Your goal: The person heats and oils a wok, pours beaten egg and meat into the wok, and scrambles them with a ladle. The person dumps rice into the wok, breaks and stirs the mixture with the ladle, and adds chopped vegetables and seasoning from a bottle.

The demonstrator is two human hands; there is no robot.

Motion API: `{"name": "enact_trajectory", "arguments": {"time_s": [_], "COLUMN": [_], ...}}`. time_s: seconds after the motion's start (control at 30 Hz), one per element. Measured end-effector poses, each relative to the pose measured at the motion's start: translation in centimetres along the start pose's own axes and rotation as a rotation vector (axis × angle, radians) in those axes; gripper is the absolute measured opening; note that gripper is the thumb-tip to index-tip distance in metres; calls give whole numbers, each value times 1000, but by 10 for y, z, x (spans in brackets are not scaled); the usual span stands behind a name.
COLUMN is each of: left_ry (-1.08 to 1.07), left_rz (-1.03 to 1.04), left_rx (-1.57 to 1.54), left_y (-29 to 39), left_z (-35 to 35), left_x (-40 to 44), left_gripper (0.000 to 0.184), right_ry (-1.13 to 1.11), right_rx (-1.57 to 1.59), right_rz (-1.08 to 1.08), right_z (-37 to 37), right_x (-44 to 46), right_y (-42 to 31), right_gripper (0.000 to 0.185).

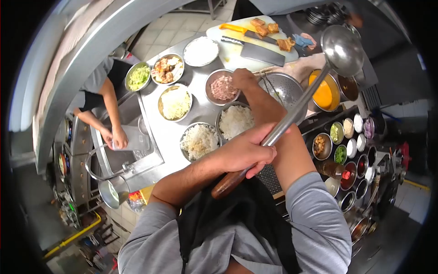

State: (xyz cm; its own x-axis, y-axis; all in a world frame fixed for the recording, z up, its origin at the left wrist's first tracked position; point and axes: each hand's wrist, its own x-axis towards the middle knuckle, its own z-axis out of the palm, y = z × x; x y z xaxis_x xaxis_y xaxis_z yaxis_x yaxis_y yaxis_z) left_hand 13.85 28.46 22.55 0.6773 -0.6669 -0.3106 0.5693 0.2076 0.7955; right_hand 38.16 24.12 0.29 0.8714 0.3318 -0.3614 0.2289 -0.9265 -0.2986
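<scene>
My left hand (251, 153) is wrapped around the handle of a large steel ladle (296, 112). Its wooden end (228, 184) points toward my apron, while the round bowl of the ladle hangs at upper right. Stretched forward under the ladle, my right hand (245, 79) is curled at the right rim of a steel bowl of diced pink meat (223, 87); its fingertips are hidden, so what they grip cannot be made out. Near my forearms are a bowl of white rice (236, 119) and a bowl of browned rice (199, 141). A steel colander (282, 93) lies right of my right hand.
Bowls of shredded food (174, 103), chopped greens (137, 76) and orange liquid (325, 91) stand around. A cleaver (263, 55) lies on a white cutting board (230, 50). Several condiment containers (351, 148) fill the right side. Another person's hands (116, 138) are over the sink (155, 155).
</scene>
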Motion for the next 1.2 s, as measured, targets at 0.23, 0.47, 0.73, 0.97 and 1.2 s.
{"name": "enact_trajectory", "arguments": {"time_s": [0.23, 0.47, 0.73, 0.97, 1.2], "left_ry": [105, 126, 229, 233, 243], "left_rz": [-83, -143, -155, -278, -463], "left_rx": [85, 348, 852, 817, 484], "left_y": [6, -2, -31, -29, -2], "left_z": [-10, -30, -11, 22, 51], "left_x": [17, 71, 147, 174, 189], "left_gripper": [60, 66, 80, 82, 75], "right_ry": [340, 395, 697, 791, 777], "right_rx": [428, 949, 1235, 1442, 1441], "right_rz": [-146, 197, 641, 668, 600], "right_z": [-18, -3, 67, 86, 84], "right_x": [-71, -305, -505, -529, -523], "right_y": [21, 146, 233, 255, 273], "right_gripper": [28, 25, 18, 14, 14]}}
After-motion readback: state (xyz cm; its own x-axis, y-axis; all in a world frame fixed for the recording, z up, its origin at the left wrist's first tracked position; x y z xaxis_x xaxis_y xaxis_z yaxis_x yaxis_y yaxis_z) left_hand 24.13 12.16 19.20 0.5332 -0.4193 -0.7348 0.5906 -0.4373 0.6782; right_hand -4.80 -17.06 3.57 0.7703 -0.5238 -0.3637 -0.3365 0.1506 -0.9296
